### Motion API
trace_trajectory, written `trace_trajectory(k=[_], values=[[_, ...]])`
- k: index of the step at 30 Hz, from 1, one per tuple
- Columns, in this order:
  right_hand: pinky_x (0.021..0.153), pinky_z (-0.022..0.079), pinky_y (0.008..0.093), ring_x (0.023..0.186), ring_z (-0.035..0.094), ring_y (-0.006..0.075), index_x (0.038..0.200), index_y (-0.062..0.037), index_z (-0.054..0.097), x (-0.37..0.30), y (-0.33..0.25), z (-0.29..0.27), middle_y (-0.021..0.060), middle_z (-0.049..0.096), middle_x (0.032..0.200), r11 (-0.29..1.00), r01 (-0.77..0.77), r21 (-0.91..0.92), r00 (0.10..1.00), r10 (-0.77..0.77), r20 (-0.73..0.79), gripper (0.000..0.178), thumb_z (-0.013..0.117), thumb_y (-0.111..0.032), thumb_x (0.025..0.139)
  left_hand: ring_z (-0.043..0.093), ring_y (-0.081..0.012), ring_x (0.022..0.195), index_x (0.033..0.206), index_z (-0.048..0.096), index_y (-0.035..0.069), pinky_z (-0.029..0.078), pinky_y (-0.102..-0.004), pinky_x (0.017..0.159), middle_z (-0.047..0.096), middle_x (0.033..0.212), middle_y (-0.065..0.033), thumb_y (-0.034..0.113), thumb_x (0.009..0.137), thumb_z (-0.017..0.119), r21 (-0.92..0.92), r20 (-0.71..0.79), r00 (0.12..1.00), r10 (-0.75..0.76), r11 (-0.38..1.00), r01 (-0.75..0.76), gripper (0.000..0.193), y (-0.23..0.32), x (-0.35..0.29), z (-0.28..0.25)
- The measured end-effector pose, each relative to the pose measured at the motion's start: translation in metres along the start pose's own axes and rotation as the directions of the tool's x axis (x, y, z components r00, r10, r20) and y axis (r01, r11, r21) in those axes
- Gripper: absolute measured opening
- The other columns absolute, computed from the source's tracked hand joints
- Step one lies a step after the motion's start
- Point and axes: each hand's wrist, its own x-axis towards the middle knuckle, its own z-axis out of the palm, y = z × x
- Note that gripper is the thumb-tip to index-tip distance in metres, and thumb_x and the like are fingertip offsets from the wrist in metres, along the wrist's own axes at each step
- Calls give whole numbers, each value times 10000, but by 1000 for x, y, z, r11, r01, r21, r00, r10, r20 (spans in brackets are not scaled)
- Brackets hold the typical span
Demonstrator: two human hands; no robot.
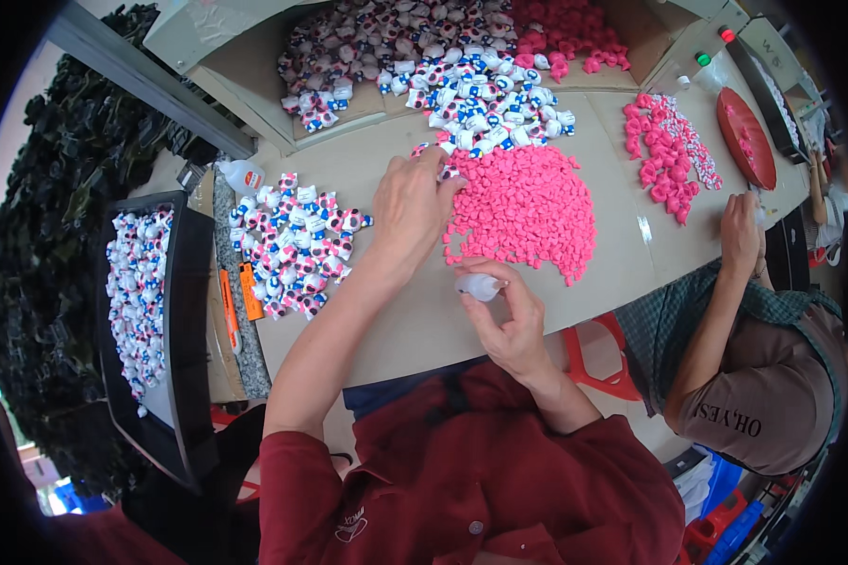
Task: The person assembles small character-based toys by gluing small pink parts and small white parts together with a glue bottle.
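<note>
My left hand [411, 202] reaches to the border between a heap of white and blue toy figures [490, 94] and a spread of small pink pieces [523, 207]. Its thumb and fingers are closed on a small white toy figure [449, 172], mostly hidden by the fingertips. My right hand [513, 330] grips a small translucent squeeze bottle [481, 286] just below the pink pieces, over the table's near side. Left of my left forearm lies a group of white, blue and pink toy figures [297, 247].
A black tray [196, 311] of figures stands at the left, beside orange cutters [229, 306] and a white bottle [242, 176]. A shelf box [339, 132] holds more figures at the back. Rightward are pink parts [669, 155], a red dish [746, 141] and a co-worker's hand [742, 228].
</note>
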Motion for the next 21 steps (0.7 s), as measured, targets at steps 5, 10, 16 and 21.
trace_trajectory(k=[5,10,16,21], values=[[747,469,279,831,594,203,1080,11,564,-6,5,-25,129,616,1019,1000,9,-10,1000,-9,-7,351,694,-41,758,599,-227,828,1081,586,-11,492,-342,753,616,967,-149,64,787,671,-99,-58,998,33,994,-39,315,0,-9,-2],[624,445,245,721,573,165,1064,7,597,-16,-3,-31,95,611,897,983,-52,177,991,74,-115,388,742,-90,718,609,-134,922,1136,560,-40,502,-236,799,551,1094,-85,-66,804,630,-802,132,969,-208,553,228,339,5,-83,-28],[535,394,250,600,498,136,960,13,655,-8,-20,-35,63,618,747,999,28,24,990,-31,135,351,781,-88,649,588,-127,952,1128,569,-24,497,-238,830,550,1097,-62,-104,810,613,-891,342,880,-328,183,415,332,-14,-154,-28],[527,396,261,586,497,151,918,17,678,-12,-18,-23,67,629,686,999,13,-30,983,-7,181,307,778,-74,642,578,-147,961,1066,571,-36,501,-264,827,542,1065,-73,-161,781,596,-900,117,951,-286,373,223,311,-21,-167,-17]])
